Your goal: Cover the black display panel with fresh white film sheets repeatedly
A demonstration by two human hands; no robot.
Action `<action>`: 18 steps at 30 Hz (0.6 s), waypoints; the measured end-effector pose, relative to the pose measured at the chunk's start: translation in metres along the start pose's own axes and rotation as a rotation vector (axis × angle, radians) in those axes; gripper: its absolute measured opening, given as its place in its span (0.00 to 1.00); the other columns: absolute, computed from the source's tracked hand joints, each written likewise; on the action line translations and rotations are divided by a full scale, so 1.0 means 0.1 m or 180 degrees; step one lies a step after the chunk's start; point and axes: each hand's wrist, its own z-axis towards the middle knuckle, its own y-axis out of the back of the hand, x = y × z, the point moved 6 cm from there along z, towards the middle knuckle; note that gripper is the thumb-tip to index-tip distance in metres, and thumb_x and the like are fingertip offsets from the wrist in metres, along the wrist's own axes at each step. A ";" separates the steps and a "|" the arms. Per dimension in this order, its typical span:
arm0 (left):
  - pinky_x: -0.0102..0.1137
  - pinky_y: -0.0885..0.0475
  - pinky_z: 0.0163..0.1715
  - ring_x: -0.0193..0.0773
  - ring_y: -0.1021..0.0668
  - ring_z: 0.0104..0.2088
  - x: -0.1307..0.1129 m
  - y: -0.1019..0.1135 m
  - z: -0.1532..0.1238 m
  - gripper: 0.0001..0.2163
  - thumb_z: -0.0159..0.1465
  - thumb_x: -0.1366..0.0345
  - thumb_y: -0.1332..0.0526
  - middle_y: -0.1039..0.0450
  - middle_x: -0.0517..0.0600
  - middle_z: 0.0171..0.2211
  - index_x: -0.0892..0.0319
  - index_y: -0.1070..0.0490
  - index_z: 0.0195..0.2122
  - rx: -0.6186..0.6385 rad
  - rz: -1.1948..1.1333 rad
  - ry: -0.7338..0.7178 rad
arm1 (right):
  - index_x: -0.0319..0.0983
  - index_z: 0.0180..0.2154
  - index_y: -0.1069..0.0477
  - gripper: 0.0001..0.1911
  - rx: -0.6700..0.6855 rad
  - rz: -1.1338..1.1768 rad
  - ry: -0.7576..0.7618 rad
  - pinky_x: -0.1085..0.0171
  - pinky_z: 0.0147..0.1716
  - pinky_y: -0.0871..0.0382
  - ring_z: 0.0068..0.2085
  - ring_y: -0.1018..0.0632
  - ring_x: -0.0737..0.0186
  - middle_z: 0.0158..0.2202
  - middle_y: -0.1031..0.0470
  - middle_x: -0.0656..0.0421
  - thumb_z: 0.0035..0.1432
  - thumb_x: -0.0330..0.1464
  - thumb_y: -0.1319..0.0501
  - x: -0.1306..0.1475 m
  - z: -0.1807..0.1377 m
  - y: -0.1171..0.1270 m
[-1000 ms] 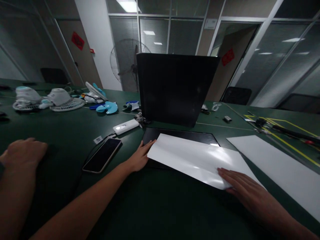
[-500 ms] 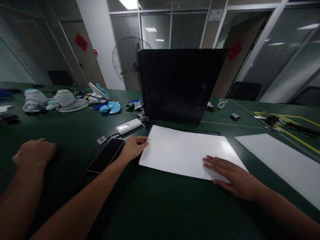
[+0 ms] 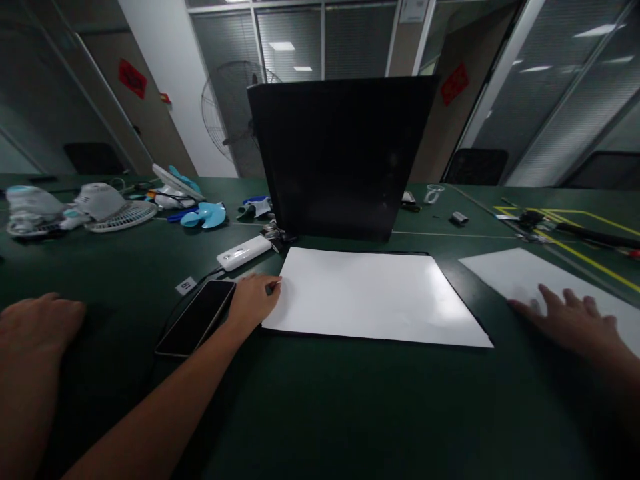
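Note:
A white sheet (image 3: 365,293) lies flat on a thin black base, whose edges peek out around it. A large black panel (image 3: 340,160) stands upright behind it like a raised cover. My left hand (image 3: 254,298) is closed at the sheet's left edge, fingertips pinching there; a small dark bit shows between the fingers, too small to name. My right hand (image 3: 575,323), slightly blurred, has its fingers spread over a second white sheet (image 3: 520,270) on the right and holds nothing. Whether it touches that sheet I cannot tell.
Another person's closed hand (image 3: 43,320) rests at far left. Beside my left forearm lie a phone (image 3: 197,317) and a white cabled device (image 3: 245,253). White fan parts (image 3: 105,207) and blue fan blades (image 3: 204,215) sit at the back left. Yellow tape (image 3: 585,257) marks the table's right.
My right hand has left the first sheet and moved right, over the second one. The first sheet now lies flatter and squarer on the black base. The view has shifted slightly right.

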 end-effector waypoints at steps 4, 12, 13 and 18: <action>0.42 0.28 0.52 0.54 0.19 0.48 0.00 -0.03 0.01 0.18 0.68 0.60 0.45 0.17 0.55 0.45 0.57 0.18 0.51 -0.0027 0.0100 0.0024 | 0.31 0.57 0.24 0.48 0.0273 0.0267 0.0043 0.47 0.34 0.35 0.44 0.20 0.40 0.54 0.27 0.28 0.63 0.64 0.58 -0.23 0.08 -0.23; 0.43 0.29 0.52 0.54 0.20 0.48 -0.02 -0.01 0.00 0.18 0.68 0.60 0.45 0.18 0.55 0.45 0.56 0.19 0.51 -0.0059 0.0197 -0.0076 | 0.33 0.50 0.21 0.44 0.0293 0.0130 0.0302 0.52 0.30 0.39 0.38 0.20 0.45 0.48 0.23 0.34 0.63 0.63 0.54 0.16 -0.01 -0.09; 0.43 0.30 0.52 0.54 0.20 0.47 -0.03 -0.01 -0.01 0.18 0.68 0.60 0.45 0.18 0.56 0.44 0.57 0.19 0.51 -0.0061 0.0230 -0.0084 | 0.34 0.50 0.21 0.43 0.0329 0.0148 0.0304 0.52 0.29 0.39 0.38 0.20 0.45 0.47 0.22 0.35 0.64 0.62 0.55 0.20 -0.03 -0.07; 0.41 0.29 0.48 0.53 0.20 0.43 -0.03 -0.02 -0.02 0.17 0.68 0.58 0.45 0.19 0.55 0.39 0.56 0.18 0.48 0.0026 0.0189 -0.0135 | 0.34 0.47 0.20 0.32 0.0311 0.0035 0.0116 0.54 0.28 0.39 0.31 0.20 0.50 0.40 0.21 0.37 0.70 0.48 0.56 0.28 -0.11 0.13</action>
